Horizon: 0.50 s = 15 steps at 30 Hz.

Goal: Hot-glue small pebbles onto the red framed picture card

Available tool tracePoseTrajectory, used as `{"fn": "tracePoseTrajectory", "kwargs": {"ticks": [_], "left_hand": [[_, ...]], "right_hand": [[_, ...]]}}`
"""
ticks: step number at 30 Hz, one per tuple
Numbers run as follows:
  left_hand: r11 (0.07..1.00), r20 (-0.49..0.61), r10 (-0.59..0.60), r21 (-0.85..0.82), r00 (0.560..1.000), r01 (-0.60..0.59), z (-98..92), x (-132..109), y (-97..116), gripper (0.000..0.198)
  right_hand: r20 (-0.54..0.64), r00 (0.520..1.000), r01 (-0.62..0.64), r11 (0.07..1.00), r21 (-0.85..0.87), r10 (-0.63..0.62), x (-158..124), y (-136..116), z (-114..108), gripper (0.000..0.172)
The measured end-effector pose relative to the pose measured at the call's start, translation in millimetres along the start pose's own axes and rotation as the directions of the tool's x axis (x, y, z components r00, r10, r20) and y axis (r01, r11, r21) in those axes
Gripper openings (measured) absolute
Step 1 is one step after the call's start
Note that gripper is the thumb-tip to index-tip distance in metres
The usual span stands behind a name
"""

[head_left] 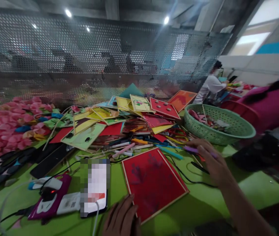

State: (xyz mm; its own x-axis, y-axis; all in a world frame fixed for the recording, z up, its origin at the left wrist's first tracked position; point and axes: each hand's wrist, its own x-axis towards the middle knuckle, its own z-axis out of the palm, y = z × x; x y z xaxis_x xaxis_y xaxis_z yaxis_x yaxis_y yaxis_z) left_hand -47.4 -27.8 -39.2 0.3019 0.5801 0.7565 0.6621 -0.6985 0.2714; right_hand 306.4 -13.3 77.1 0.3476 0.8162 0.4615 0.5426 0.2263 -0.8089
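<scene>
Nearest the camera, the left hand [121, 216] is laid with its fingertips against the lower left edge of a red card [154, 180]; whether that edge is pinched cannot be told, as the thumb is poorly seen. The card, edged with pale strips, is set aslant on the green table [262, 188], between the two hands. By the right hand [209, 157], fingers bent, a purple marker [190, 149] is reached, but whether it is gripped cannot be made out. Left of the card, a lit phone [96, 186] is placed. Beyond, pens [126, 149] are scattered before heaped decorated cards [140, 103], flanked by pink paper flowers [14, 124] and a green basket [240, 131].
</scene>
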Motion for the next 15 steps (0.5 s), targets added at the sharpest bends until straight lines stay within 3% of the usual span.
{"fn": "tracePoseTrajectory", "kwargs": {"ticks": [4, 6, 8, 9, 10, 11, 13, 15], "left_hand": [[0.959, 0.068, -0.092, -0.261, 0.993, 0.107, -12.4, 16, 6, 0.030], [0.850, 0.158, -0.194, -0.466, 0.968, 0.247, -20.1, 38, 19, 0.031], [0.626, 0.340, -0.371, -0.596, 0.864, 0.503, -22.8, 69, 36, 0.032], [0.482, 0.464, -0.425, -0.611, 0.777, 0.628, -20.5, 88, 44, 0.033], [0.342, 0.575, -0.431, -0.609, 0.696, 0.715, -15.0, 108, 50, 0.034], [0.224, 0.647, -0.411, -0.612, 0.643, 0.759, -6.0, 128, 55, 0.036], [0.046, 0.651, -0.444, -0.670, 0.616, 0.741, 21.4, 165, 59, 0.037], [-0.067, 0.629, -0.494, -0.715, 0.600, 0.696, 56.4, 196, 55, 0.039]], "right_hand": [[0.009, 0.994, -0.111, 0.982, 0.150, 0.111, 62, 5, 15, 0.048], [0.019, 0.977, -0.209, 0.923, 0.325, 0.214, 87, 15, 24, 0.047], [0.036, 0.969, -0.238, 0.894, 0.380, 0.243, 107, 26, 33, 0.044], [0.045, 0.964, -0.257, 0.878, 0.404, 0.262, 116, 32, 38, 0.043], [0.059, 0.959, -0.276, 0.861, 0.428, 0.278, 123, 38, 43, 0.044], [0.075, 0.954, -0.293, 0.843, 0.451, 0.292, 129, 43, 48, 0.044], [0.103, 0.949, -0.308, 0.812, 0.496, 0.297, 140, 52, 59, 0.043], [0.117, 0.956, -0.287, 0.790, 0.542, 0.268, 149, 59, 70, 0.040]]}}
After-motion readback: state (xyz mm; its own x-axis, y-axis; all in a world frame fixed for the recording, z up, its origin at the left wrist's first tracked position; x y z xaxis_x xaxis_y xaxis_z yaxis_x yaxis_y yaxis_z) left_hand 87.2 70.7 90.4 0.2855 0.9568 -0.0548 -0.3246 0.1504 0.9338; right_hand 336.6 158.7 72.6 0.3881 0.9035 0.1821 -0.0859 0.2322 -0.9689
